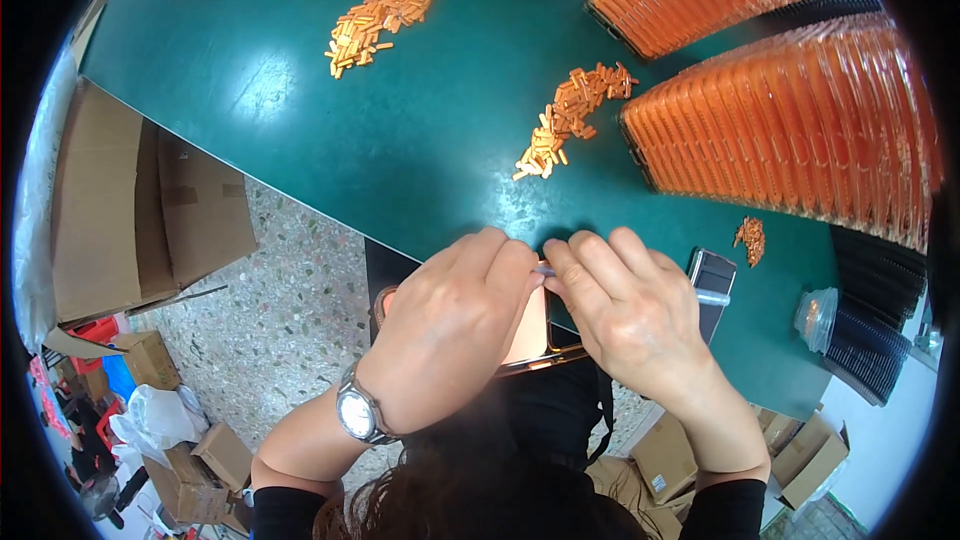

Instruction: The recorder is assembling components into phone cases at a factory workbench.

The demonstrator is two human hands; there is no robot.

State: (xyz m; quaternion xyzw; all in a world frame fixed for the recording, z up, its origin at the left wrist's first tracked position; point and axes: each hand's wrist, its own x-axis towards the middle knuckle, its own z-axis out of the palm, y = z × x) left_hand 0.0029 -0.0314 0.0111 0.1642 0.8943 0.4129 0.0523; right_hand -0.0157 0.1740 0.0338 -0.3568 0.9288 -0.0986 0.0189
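At the table's near edge, my left hand (450, 305) and my right hand (630, 305) meet with fingers closed. Pinched between their fingertips is a small greyish piece (543, 270), mostly hidden. Just under it lies a flat, shiny orange-pink panel (530, 330) with a gold and dark rim, partly covered by my left hand. Whether my left fingers also grip the panel is hidden. To the right of my right hand rests a dark rectangular case (712, 275) with a pale strip across it.
Several small orange pieces form piles on the green table (250, 150): a far pile (385, 20), a middle pile (575, 115) and a small one (750, 240). Tall stacks of orange clear-edged cases (780, 130) stand at right, near a clear plastic cup (817, 320). Cardboard boxes (110, 200) sit left.
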